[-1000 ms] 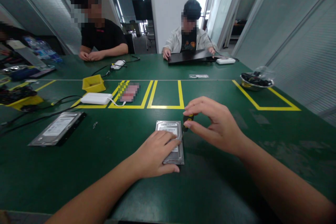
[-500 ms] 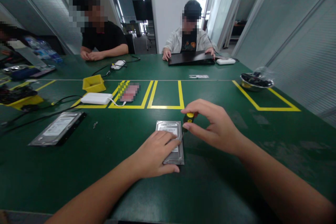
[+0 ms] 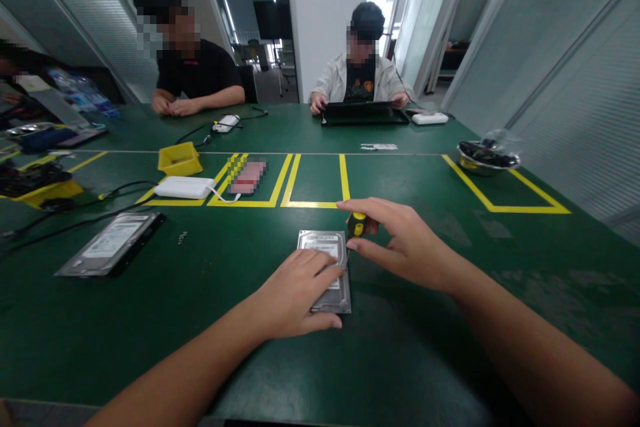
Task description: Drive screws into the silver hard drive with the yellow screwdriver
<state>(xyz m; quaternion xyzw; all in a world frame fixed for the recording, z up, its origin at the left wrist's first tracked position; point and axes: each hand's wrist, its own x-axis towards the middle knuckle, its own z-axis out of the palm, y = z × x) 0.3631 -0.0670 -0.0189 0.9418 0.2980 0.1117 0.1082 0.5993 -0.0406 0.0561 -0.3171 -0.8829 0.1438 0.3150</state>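
Observation:
A silver hard drive [image 3: 341, 297] with a white label lies on the green table in front of me. My left hand [image 3: 303, 290] rests across it and holds it down, thumb near its close edge and fingers over the label. In my right hand [image 3: 395, 237] is a short black-and-yellow screwdriver [image 3: 357, 224], held between thumb and fingers. Its shaft points down at the drive's right side, close to my left fingertips; the exact contact of the tip is too small to make out.
Another hard drive [image 3: 107, 243] lies to the left, near several small screws [image 3: 183, 237]. Behind are a yellow bin [image 3: 179, 159], a white power bank [image 3: 184, 187], cables and a metal bowl [image 3: 489, 161] of dark items. Across the table, one person holds a black panel [image 3: 365, 113].
My right fingers have shifted and opened slightly around the screwdriver handle, which appears turned and more upright. My left hand and the drive stay put. The person opposite has tilted the black panel.

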